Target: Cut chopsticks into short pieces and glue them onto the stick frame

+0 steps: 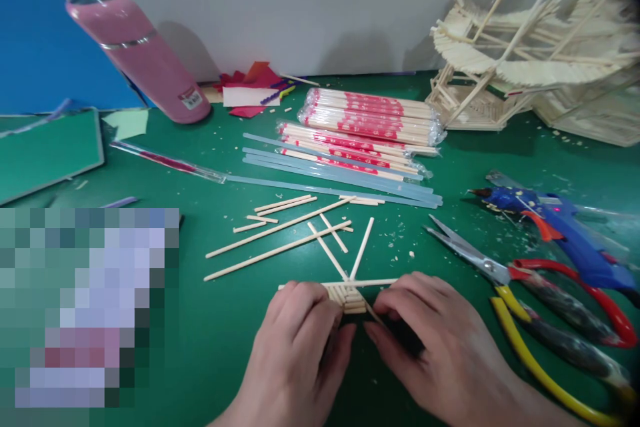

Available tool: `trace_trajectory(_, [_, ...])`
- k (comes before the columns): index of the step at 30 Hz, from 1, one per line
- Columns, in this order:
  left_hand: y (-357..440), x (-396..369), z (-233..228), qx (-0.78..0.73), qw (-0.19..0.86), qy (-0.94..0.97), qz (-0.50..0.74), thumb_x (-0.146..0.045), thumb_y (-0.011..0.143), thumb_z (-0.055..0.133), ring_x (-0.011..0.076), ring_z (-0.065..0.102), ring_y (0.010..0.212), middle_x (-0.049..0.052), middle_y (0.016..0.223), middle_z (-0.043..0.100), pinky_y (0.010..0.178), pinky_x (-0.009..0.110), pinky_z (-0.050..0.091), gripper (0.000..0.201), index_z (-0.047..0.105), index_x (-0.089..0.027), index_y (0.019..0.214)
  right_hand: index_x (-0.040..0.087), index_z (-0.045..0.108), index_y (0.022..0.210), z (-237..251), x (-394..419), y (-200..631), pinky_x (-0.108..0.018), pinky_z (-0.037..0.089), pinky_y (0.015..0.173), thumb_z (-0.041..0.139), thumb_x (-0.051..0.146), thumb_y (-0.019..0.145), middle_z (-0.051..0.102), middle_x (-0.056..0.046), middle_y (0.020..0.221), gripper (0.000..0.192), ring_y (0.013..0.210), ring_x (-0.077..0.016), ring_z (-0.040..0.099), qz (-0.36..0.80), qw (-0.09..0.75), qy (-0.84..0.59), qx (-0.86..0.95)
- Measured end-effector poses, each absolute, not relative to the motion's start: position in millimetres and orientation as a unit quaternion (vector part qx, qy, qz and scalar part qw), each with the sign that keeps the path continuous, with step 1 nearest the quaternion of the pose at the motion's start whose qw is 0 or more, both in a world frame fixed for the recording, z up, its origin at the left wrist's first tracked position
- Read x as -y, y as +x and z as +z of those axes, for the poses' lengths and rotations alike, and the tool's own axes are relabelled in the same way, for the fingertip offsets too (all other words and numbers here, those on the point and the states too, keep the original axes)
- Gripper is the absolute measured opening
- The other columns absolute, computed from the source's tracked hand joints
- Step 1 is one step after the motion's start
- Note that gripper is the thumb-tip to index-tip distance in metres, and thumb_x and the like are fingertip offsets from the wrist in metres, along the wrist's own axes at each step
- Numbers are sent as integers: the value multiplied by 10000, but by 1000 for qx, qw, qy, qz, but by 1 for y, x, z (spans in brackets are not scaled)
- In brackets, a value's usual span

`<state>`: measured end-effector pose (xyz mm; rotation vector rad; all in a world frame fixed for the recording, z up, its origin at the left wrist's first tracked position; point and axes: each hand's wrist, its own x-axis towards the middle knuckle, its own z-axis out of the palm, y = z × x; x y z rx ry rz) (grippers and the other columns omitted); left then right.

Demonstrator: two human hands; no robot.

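Observation:
Both hands rest on the green mat (210,320) at the near edge, around a small piece built of short wooden sticks (350,297) laid side by side, with two longer sticks rising from it in a V. My left hand (297,340) presses the piece's left end. My right hand (430,330) pinches its right end with fingers curled. Loose cut sticks (280,230) lie just beyond the piece.
Scissors with red handles (500,270), yellow-handled pliers (545,353) and a blue glue gun (560,223) lie at right. Packs of chopsticks (365,123) and clear glue rods (340,177) sit at center back. A pink bottle (143,57) stands back left; a stick model (530,60) back right.

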<state>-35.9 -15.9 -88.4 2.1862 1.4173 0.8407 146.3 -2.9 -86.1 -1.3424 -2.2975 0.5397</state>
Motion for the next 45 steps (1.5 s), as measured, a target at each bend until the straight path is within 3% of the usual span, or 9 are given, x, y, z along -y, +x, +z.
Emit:
trace_trajectory(10, [-34,16,-93,-512,183,793,274,-89,797,478,167,480,699,44,815,512,633,312,452,114,536,-178,839,200,533,755,-88,2,144,-301,314,574,491,217,802,516,-6,674,65,642,-165,460,200,197,-488,826])
trace_trajectory(20, [-29,13,-91,-505,86,826,237,-91,808,438,163,467,596,33,685,513,545,311,436,147,532,-158,717,202,567,748,-88,1,144,-296,307,579,449,200,840,526,-6,670,149,638,-155,463,208,197,-479,830])
trace_trajectory(45, [-29,14,-94,-504,77,823,250,-95,816,443,151,491,596,29,692,524,539,289,443,141,537,-157,732,197,561,725,-87,1,144,-290,289,567,423,192,844,519,-10,669,182,632,-151,457,203,194,-477,833])
